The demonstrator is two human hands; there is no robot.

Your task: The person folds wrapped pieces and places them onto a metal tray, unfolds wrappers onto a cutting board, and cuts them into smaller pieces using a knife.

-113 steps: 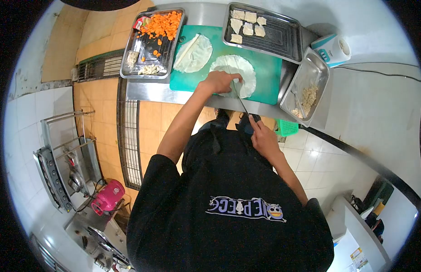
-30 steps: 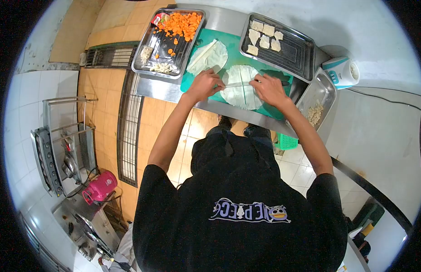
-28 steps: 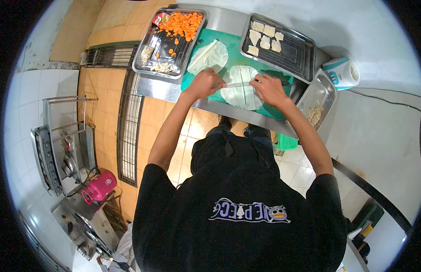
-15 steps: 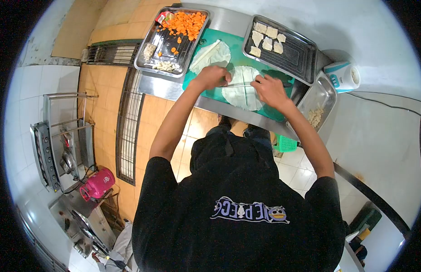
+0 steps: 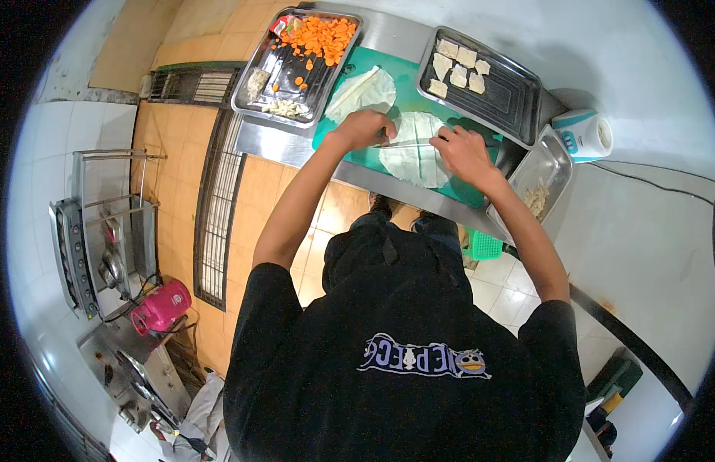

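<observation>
Your hands are both over the green cutting board (image 5: 407, 78) on the metal tabletop (image 5: 396, 35). Your right hand (image 5: 463, 152) is closed on the knife (image 5: 413, 144), its fingertips gathered at the blade and the dark handle showing past the hand. Your left hand (image 5: 370, 129) is curled narrow at the other end of the blade; whether its fingers grip the tip cannot be told.

The knife lies crosswise over the round pale sheet (image 5: 410, 163), which rests flat on the board between your hands. A slit with green showing through runs across the sheet, roughly square to the blade. A second pale sheet (image 5: 365, 91) lies on the board beyond your left hand, with a long strip on top of it.

To the left of the board, the carrot tray (image 5: 284, 73) bears sliced carrots (image 5: 324, 38), a red packet (image 5: 284, 25) and pale pieces (image 5: 284, 108) at the near end. Beyond your right hand, the dark-based tray (image 5: 502, 96) bears seven pale flat pieces (image 5: 459, 75), grouped toward its left end. The deep metal pan (image 5: 556, 159) stands at the right, with a crumbly pale mix (image 5: 536, 200) at its near end.
</observation>
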